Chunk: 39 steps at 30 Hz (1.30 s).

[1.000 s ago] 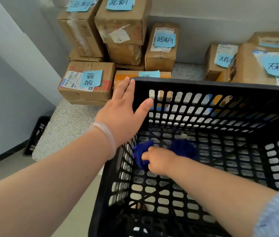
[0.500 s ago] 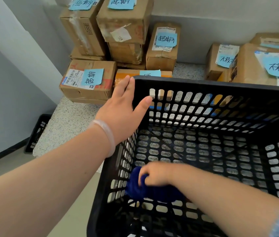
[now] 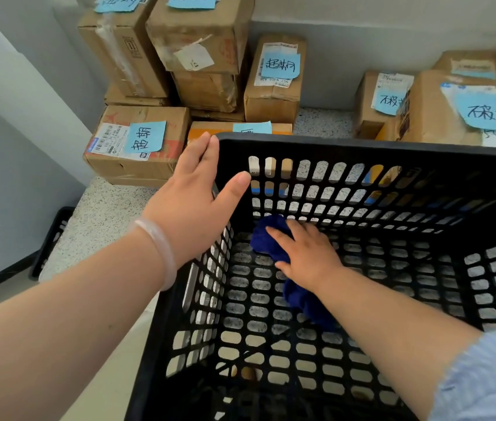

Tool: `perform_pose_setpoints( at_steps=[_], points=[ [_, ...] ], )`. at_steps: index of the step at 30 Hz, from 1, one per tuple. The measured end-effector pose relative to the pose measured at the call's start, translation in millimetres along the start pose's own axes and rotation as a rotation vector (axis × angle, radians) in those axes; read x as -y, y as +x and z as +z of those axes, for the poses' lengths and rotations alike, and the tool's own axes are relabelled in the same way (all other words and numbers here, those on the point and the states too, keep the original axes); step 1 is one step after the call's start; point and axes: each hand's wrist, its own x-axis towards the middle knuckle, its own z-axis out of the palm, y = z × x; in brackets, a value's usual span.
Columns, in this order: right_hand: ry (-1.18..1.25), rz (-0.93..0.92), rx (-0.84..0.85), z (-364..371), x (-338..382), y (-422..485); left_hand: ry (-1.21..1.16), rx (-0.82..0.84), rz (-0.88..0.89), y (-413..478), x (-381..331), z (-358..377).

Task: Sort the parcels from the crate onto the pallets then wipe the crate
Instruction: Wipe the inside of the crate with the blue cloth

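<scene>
We see a black slotted crate [image 3: 362, 144] filling the lower right of the frame, w/ no parcels in it. Our right hand [image 3: 307, 253] is down inside, fingers spread flat, palm pressing a dark blue cloth [image 3: 266, 238] onto the crate floor near the far left corner. The cloth bunches out past the fingers at upper left & again under the wrist at lower right. That hand isn't closed round the cloth; it lies open on top. A blue striped sleeve [image 3: 483, 381] shows at the frame's lower right.

Our left hand [image 3: 198, 196] sits at the crate's far left corner, center-left of frame. Fingers are straight & together along the outside of the rim, thumb hooked over to the inside wall, so the hand is loosely open, bracing the corner rather than clenched. A pale bangle [image 3: 158, 247] rings the wrist.

Parcels are all outside the crate. One stack of boxes [image 3: 198, 56] w/ blue notes stands at top center & upper left on a speckled surface [image 3: 94, 214]. A 2nd group of boxes [image 3: 441, 110], also w/ blue notes, sits at upper right, apart from the 1st stack. Another black crate [image 3: 55, 235] leans low at the left edge, beside the surface.
</scene>
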Motion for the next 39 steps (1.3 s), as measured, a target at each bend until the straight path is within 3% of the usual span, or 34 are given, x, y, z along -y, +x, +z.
perform_pose_setpoints(
  at_steps=[3,8,13,18,22,27,28,30,31,32,34,39],
  points=[
    [0.111,0.002,0.026,2,1,3,0.017,-0.005,-0.011,1,-1,-1],
    [0.256,-0.065,0.224,3,7,-20,0.014,-0.007,-0.018,-1,-3,-2],
    [0.269,-0.253,0.419,4,25,-62,0.001,0.002,-0.018,-1,-3,-2],
    [0.235,-0.573,0.599,9,51,-97,0.002,0.001,-0.019,-1,-2,-3],
    [0.098,-0.641,0.489,3,39,-79,0.004,-0.003,-0.007,-1,-1,-2],
    [-0.006,-0.465,0.202,-6,-5,-35,0.017,-0.015,0.004,-1,-1,-2],
    [-0.045,-0.449,0.082,-9,-16,-28,0.016,-0.014,0.005,-1,-1,-2],
    [-0.077,-0.234,-0.037,-18,-34,-13,0.018,-0.012,0.002,0,0,-2],
    [-0.043,-0.072,-0.051,-22,-42,-9,0.021,-0.011,-0.001,0,0,-1],
    [-0.078,-0.031,-0.034,-25,-49,-8,0.026,-0.012,-0.001,0,0,-1],
    [-0.088,-0.038,0.060,-24,-57,-13,0.034,-0.013,0.007,-1,0,-1],
    [0.245,0.061,0.169,-12,-60,-43,0.033,-0.006,0.002,0,0,-2]
  ],
)
